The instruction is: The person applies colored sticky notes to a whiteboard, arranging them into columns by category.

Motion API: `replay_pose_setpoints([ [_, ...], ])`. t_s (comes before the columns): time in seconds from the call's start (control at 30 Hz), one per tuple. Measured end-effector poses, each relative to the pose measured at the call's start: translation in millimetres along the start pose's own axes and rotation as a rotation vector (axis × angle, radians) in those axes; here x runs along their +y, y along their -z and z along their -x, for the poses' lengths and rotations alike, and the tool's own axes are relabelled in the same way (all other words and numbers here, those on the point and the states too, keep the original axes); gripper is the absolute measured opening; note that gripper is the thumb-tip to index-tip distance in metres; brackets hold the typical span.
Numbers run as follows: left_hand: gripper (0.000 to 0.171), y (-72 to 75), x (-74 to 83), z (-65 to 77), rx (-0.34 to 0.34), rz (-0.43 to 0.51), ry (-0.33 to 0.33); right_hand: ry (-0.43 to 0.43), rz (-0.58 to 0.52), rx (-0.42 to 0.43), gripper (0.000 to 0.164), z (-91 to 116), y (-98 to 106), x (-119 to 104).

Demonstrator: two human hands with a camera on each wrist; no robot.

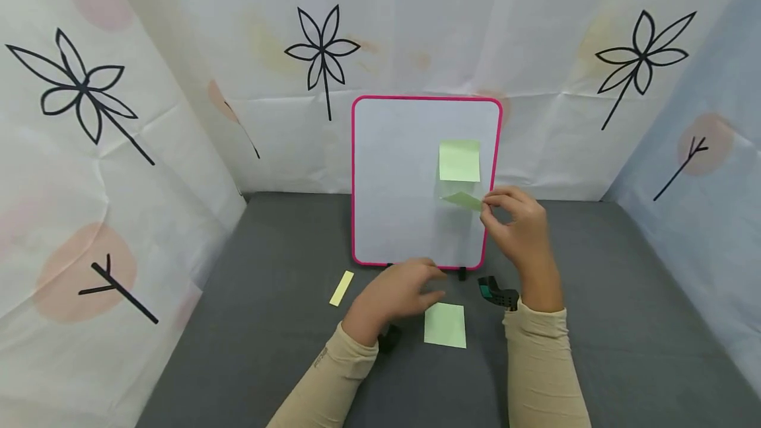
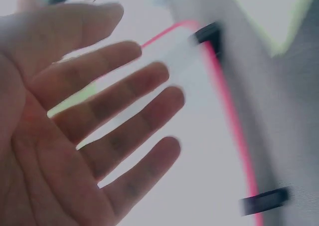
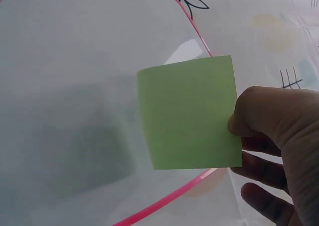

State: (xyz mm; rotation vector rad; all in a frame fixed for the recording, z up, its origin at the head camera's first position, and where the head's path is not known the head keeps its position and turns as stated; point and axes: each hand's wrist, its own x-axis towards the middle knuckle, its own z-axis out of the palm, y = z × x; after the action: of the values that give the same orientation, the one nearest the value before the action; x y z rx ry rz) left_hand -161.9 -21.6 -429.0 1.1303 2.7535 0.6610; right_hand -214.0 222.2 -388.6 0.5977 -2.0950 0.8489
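Note:
My right hand (image 1: 518, 224) pinches a light green sticky note (image 1: 464, 201) by its right edge, thumb on one face and fingers behind. In the right wrist view this note (image 3: 192, 117) hangs square in front of the whiteboard, its left edge slightly bent. A second green sticky note (image 1: 460, 160) is on the upper right of the pink-rimmed whiteboard (image 1: 395, 177). Low before the board, my left hand (image 1: 397, 290) holds nothing; its fingers spread apart in the left wrist view. Beside it, another green sticky note (image 1: 445, 326) lies on the table.
A narrow yellow paper strip (image 1: 341, 288) lies left of the left hand on the dark grey table (image 1: 267, 322). Black feet (image 1: 462, 274) support the board's lower edge. White cloth walls (image 1: 255, 38) with drawn flowers enclose the table's back and sides.

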Motion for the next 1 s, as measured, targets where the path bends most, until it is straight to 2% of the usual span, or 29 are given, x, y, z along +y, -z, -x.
replay_pose_setpoints([
  [0.1,0.032,15.4,-2.6,-4.9,0.120,0.089,0.029,0.008,0.034,0.003,0.007,1,0,0],
  [0.2,0.035,25.2,-7.0,-8.0,0.224,0.136,0.038,0.026,0.058,-0.008,0.008,1,-2,-1],
  [0.33,0.041,29.5,-12.5,-12.3,0.330,0.162,0.050,0.065,0.080,0.018,0.010,1,-6,-1],
  [0.5,0.052,32.3,-15.4,-21.1,0.448,0.145,0.017,0.085,0.122,0.028,0.009,0,-8,3],
  [0.6,0.056,31.2,-16.6,-23.1,0.487,0.121,0.004,0.088,0.133,0.001,0.009,1,-10,4],
  [0.73,0.059,26.7,-17.8,-26.4,0.493,0.101,-0.007,0.075,0.137,-0.055,0.007,2,-10,4],
  [1.0,0.067,15.0,-24.1,-30.9,0.525,0.056,-0.006,-0.033,0.117,-0.240,0.008,7,-7,5],
])
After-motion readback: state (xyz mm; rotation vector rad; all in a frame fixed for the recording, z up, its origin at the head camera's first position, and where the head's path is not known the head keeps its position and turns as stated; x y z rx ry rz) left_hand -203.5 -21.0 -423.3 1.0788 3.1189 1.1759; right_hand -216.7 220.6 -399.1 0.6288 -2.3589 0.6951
